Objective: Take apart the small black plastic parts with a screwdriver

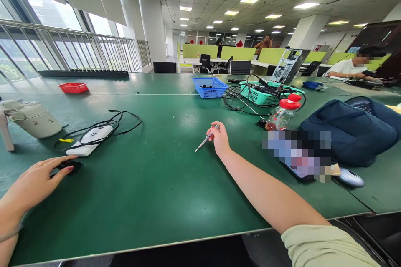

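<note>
The right forearm (263, 190) stretches out over the green table (150, 217) from the lower right, its pale sleeve (322, 244) pushed up near the elbow. At its end the right hand (220, 139) sits well to the right of the white pack (90, 142), fingers curled inward and closed round the handle of a screwdriver (205, 140). The left hand (39, 179) lies low and palm down just on the near side of the pack, its fingers stretched out toward the right. Thumb and forefinger stand partly apart about a black part (77, 167); whether they pinch it or merely rest on it, I cannot tell.

The screwdriver, well to the right of the pack, is slim, with a clear-looking handle and a thin, straight metal shaft. It slants, tip down and leftward, roughly on the pack's side; whether the tip meets the table I cannot tell. The black part is small and dark, half covered by the left hand, so its shape is unclear. It lies just in front of the pack. A black cable (116, 123) loops over and around the pack, and a pale jug (40, 121) stands to the pack's left.
</note>
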Demonstrator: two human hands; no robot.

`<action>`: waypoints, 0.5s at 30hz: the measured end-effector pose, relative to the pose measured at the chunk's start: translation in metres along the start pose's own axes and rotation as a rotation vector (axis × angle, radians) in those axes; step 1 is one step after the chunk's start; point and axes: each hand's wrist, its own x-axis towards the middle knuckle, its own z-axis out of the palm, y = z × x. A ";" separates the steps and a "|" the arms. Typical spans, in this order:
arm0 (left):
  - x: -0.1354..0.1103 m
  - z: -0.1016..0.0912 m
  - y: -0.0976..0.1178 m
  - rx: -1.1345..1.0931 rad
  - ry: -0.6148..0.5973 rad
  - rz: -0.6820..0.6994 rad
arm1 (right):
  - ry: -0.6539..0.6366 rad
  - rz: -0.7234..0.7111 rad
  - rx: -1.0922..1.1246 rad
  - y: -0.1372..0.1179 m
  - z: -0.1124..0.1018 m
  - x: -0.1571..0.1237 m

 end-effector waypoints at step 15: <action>-0.006 -0.012 0.012 0.061 -0.062 -0.199 | -0.014 -0.044 0.004 0.003 -0.003 -0.001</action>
